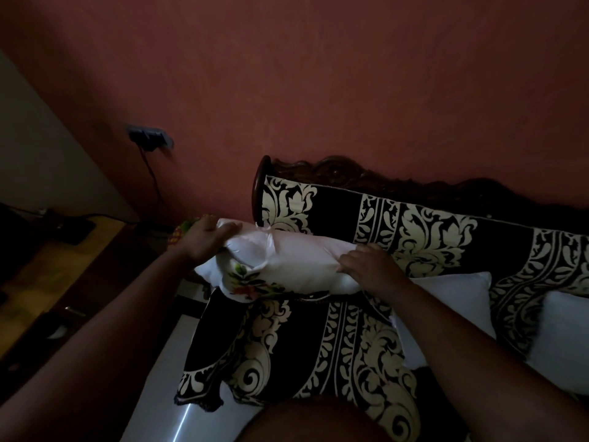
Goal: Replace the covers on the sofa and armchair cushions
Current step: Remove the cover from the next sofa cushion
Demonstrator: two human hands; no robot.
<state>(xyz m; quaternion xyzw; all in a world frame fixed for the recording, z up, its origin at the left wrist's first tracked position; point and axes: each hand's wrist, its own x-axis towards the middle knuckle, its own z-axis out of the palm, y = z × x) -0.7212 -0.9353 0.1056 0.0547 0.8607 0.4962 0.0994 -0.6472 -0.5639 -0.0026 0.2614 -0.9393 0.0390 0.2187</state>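
A white cushion (pixel 296 256) lies along the sofa seat against the backrest, partly inside a white cover with a flower print (pixel 247 283) bunched at its left end. My left hand (pixel 207 239) grips the cushion's left end and the cover's edge. My right hand (pixel 369 266) presses on the cushion's right part, fingers curled into the fabric. The sofa (pixel 334 346) wears a dark cover with cream scroll patterns. Two more bare white cushions (pixel 459 291) (pixel 561 339) lean on the backrest to the right.
A carved dark wooden frame (pixel 322 169) tops the sofa back against a red wall. A wooden cabinet (pixel 47 266) stands at the left, with a wall socket (pixel 149 137) and cable above it. Pale floor (pixel 159 393) shows beside the sofa.
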